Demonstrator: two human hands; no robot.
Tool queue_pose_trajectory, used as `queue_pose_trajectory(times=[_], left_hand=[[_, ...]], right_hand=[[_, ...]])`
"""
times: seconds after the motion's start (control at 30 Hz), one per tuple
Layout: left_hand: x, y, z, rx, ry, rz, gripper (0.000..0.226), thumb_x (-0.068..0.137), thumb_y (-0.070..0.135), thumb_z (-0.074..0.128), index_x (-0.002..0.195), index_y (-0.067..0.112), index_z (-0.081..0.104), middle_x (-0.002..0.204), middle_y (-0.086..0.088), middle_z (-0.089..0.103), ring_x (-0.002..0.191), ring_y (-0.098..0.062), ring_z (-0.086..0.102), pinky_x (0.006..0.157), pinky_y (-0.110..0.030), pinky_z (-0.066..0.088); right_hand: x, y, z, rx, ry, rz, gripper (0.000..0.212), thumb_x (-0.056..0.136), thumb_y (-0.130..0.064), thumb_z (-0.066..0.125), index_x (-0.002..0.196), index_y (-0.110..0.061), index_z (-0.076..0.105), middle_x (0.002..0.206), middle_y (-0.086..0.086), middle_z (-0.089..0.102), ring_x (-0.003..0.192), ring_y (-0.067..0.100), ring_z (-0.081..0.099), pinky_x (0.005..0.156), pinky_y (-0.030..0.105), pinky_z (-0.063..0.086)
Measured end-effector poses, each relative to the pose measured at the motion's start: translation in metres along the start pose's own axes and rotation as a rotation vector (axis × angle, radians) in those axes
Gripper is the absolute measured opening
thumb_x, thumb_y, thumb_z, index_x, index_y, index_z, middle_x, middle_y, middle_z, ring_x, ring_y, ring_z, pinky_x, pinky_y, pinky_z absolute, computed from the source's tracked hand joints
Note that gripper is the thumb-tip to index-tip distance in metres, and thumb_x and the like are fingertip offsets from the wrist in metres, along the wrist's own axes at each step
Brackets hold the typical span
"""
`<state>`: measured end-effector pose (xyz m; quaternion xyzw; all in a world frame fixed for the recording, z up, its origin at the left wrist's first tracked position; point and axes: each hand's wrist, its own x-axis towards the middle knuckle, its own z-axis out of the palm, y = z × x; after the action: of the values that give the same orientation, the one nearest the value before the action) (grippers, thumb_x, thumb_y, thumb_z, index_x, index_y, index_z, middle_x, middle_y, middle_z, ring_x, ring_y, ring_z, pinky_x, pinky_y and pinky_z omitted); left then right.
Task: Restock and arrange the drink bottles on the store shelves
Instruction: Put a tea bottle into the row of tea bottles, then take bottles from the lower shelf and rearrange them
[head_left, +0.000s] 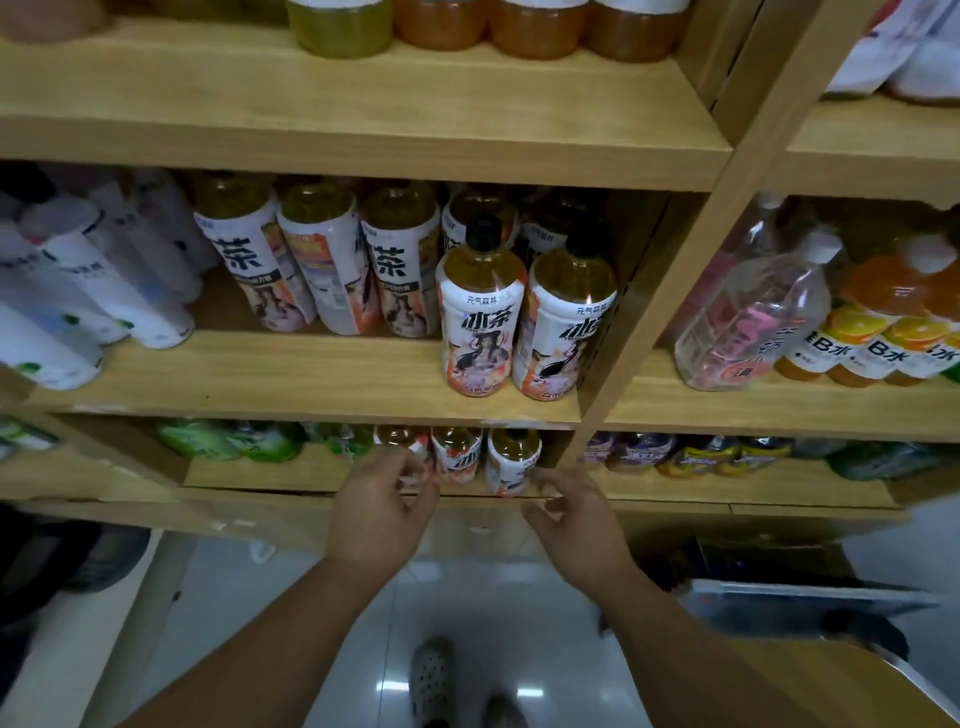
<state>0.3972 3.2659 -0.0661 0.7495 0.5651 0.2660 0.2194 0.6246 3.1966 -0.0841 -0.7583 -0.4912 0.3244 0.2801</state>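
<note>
Three tea bottles (457, 454) were stood at the front edge of the lower shelf (260, 475), near its right corner. The left hand (382, 512) was curled against the leftmost; whether it was gripped could not be told. The right hand (576, 522) was held loosely curled, empty, beside the rightmost. A careless nudge could likely topple the crowded row off that edge. On the middle shelf (311, 384), "元气森林" and "冰茶" were read on the front bottles (480, 312); "B水" was read on the orange bottles (878, 332).

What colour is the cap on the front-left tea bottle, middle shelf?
The cap is black; the head view shows it best.
</note>
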Motion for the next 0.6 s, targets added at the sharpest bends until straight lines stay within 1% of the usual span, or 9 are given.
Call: queue_pose_trajectory(times=[0.07, 0.13, 0.2, 0.27, 0.33, 0.4, 0.43, 0.5, 0.6], left_hand=[[-0.012, -0.007, 0.015, 0.006, -0.078, -0.019, 0.021, 0.079, 0.013, 0.087, 0.094, 0.009, 0.072, 0.091, -0.001, 0.063, 0.078, -0.024, 0.061, 0.067, -0.031, 0.049], [-0.016, -0.013, 0.03, 0.009, -0.156, -0.045, 0.028, 0.084, 0.015, 0.083, 0.109, 0.009, 0.072, 0.106, -0.007, 0.065, 0.09, -0.025, 0.064, 0.076, -0.035, 0.054], [-0.017, -0.017, 0.045, -0.02, -0.208, -0.073, 0.036, 0.091, 0.016, 0.076, 0.126, 0.013, 0.068, 0.122, -0.008, 0.063, 0.103, -0.026, 0.064, 0.085, -0.036, 0.054], [-0.016, -0.02, 0.062, -0.077, -0.222, -0.097, 0.043, 0.094, 0.017, 0.072, 0.136, 0.017, 0.062, 0.133, -0.007, 0.061, 0.112, -0.026, 0.063, 0.092, -0.038, 0.053], [-0.01, -0.02, 0.08, -0.136, -0.225, -0.107, 0.048, 0.095, 0.018, 0.071, 0.141, 0.018, 0.058, 0.136, -0.005, 0.06, 0.116, -0.024, 0.062, 0.095, -0.035, 0.051], [-0.001, -0.02, 0.096, -0.177, -0.212, -0.092, 0.05, 0.095, 0.017, 0.071, 0.143, 0.017, 0.057, 0.133, -0.003, 0.061, 0.116, -0.02, 0.061, 0.09, -0.023, 0.043], [0.005, -0.02, 0.103, -0.186, -0.206, -0.075, 0.05, 0.094, 0.016, 0.071, 0.142, 0.016, 0.057, 0.131, -0.004, 0.062, 0.115, -0.02, 0.061, 0.088, -0.02, 0.039], [0.017, -0.019, 0.118, -0.186, -0.228, -0.013, 0.052, 0.093, 0.013, 0.07, 0.143, 0.016, 0.056, 0.132, -0.006, 0.063, 0.118, -0.023, 0.061, 0.088, -0.024, 0.04], [0.032, -0.02, 0.137, -0.173, -0.243, 0.063, 0.057, 0.093, 0.01, 0.064, 0.148, 0.018, 0.052, 0.132, -0.008, 0.063, 0.119, -0.025, 0.06, 0.092, -0.034, 0.05]], right_hand=[[-0.002, 0.017, 0.009, -0.006, -0.051, 0.009, 0.043, 0.096, -0.031, 0.071, 0.138, -0.03, 0.061, 0.135, -0.008, 0.053, 0.101, 0.012, 0.064, 0.092, 0.034, 0.057], [0.0, 0.029, 0.014, 0.002, -0.076, -0.008, 0.043, 0.098, -0.029, 0.07, 0.14, -0.032, 0.059, 0.136, -0.01, 0.052, 0.101, 0.011, 0.063, 0.089, 0.03, 0.056], [0.007, 0.037, 0.014, -0.015, -0.089, -0.031, 0.044, 0.098, -0.027, 0.069, 0.14, -0.032, 0.058, 0.14, -0.01, 0.051, 0.104, 0.011, 0.064, 0.091, 0.034, 0.057], [0.016, 0.038, 0.011, -0.051, -0.088, -0.066, 0.045, 0.099, -0.025, 0.068, 0.141, -0.03, 0.057, 0.141, -0.009, 0.052, 0.107, 0.011, 0.064, 0.091, 0.032, 0.055], [0.028, 0.035, 0.007, -0.082, -0.073, -0.122, 0.047, 0.099, -0.024, 0.067, 0.144, -0.026, 0.055, 0.142, -0.007, 0.054, 0.11, 0.011, 0.063, 0.093, 0.029, 0.053], [0.04, 0.031, 0.008, -0.068, -0.07, -0.167, 0.054, 0.099, -0.021, 0.067, 0.15, -0.02, 0.051, 0.148, -0.006, 0.051, 0.115, 0.012, 0.062, 0.1, 0.03, 0.052], [0.045, 0.029, 0.01, -0.055, -0.073, -0.174, 0.058, 0.099, -0.02, 0.068, 0.153, -0.019, 0.047, 0.152, -0.005, 0.048, 0.115, 0.014, 0.063, 0.102, 0.032, 0.052], [0.052, 0.026, 0.018, -0.04, -0.083, -0.174, 0.063, 0.1, -0.018, 0.066, 0.157, -0.017, 0.041, 0.157, -0.003, 0.043, 0.11, 0.019, 0.067, 0.099, 0.038, 0.054], [0.06, 0.027, 0.034, -0.003, -0.09, -0.172, 0.061, 0.104, -0.015, 0.059, 0.16, -0.014, 0.035, 0.159, 0.002, 0.039, 0.109, 0.021, 0.067, 0.1, 0.04, 0.053]])
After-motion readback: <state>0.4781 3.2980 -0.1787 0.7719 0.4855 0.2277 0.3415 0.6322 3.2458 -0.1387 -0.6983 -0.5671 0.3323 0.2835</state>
